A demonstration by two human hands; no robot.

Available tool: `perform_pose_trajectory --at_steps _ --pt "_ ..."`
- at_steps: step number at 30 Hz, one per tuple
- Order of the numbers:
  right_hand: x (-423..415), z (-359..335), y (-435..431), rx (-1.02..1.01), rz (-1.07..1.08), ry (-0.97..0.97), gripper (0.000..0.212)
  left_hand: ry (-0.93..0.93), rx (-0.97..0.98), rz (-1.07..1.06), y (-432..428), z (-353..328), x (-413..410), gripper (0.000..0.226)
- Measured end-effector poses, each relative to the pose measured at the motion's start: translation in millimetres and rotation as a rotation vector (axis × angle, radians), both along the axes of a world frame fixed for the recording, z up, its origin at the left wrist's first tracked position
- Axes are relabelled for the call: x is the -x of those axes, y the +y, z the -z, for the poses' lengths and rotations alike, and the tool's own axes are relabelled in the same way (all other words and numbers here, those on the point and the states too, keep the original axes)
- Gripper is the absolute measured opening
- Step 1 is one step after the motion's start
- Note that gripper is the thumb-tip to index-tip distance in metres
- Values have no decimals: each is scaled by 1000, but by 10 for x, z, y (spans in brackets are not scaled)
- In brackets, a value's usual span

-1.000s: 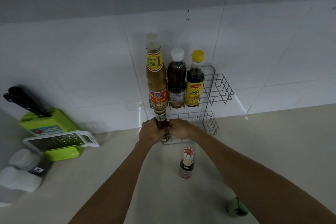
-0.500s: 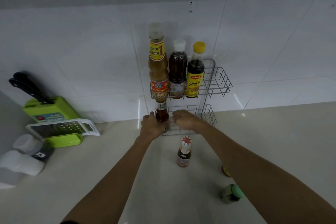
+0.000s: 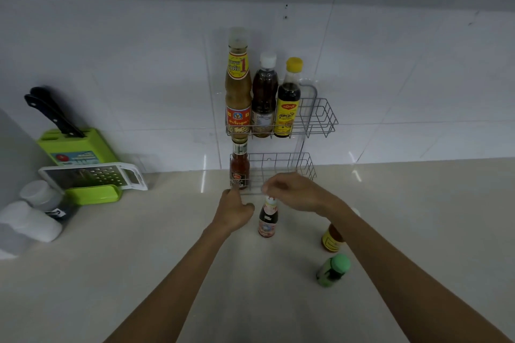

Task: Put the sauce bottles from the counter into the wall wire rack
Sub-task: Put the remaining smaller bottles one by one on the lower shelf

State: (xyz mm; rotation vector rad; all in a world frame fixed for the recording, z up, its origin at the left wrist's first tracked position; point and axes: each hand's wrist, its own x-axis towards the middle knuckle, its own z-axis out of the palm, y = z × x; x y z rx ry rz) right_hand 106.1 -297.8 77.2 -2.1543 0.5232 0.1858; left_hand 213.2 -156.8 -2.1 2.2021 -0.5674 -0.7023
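Sauce bottles: three stood upright in the top tier of the wall wire rack (image 3: 320,117), one red-sauce bottle (image 3: 239,168) sat upright at the left end of the lower tier. Three were left on the desk (image 3: 139,273).

Our left hand (image 3: 237,210) was loosely curled, fingers (image 3: 235,192) just below the red-sauce bottle's base at the rack's front wire; we couldn't tell if they touched it, but they weren't wrapped around it. Our right hand (image 3: 295,192) hovered half open, holding nothing, fingers (image 3: 269,189) directly above the cap of the dark bottle (image 3: 267,220).

Key relation for what we judged the next pick: the dark bottle stood upright, long axis vertical, straight below our right fingers and just right of our left hand. Either hand was close; the right was better lined up for a top-down grip on the neck. Free rack space lay up and away from those fingers, to the right of the red-sauce bottle.

Remaining two: the yellow-label bottle (image 3: 331,241), partly hidden by our right forearm, and the green-capped bottle (image 3: 333,270) nearer us, both well behind our right fingers. It looked tilted, though that could've been lens distortion.

Risk, our call: low clearance under the top tier, bottle would need tilting in.
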Motion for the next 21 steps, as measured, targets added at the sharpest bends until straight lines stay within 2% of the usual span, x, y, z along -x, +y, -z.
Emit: perform_pose_trajectory --at_steps 2,5,8,12,14,16,18,19,21 --pt "103 60 96 205 -125 29 48 39 -32 39 68 27 156 79" --pt "178 165 250 473 -204 -42 28 61 -42 100 138 35 392 88" --pt "235 91 371 588 -231 -124 20 68 122 163 218 -2 634 67" --pt "351 -314 481 494 -138 -296 23 161 366 10 314 -149 839 49" --pt "414 -520 513 694 -167 -404 31 189 380 11 337 -302 794 46" --pt "456 -663 521 916 -239 -490 39 201 336 179 371 -477 732 34" --pt "471 -754 461 1049 -281 -510 41 156 296 291 391 -643 739 26" --pt "470 -779 428 1119 -259 -514 42 94 299 270 386 -714 780 25" --pt "465 -798 398 1236 -135 -536 44 -119 322 95 356 -795 898 28"
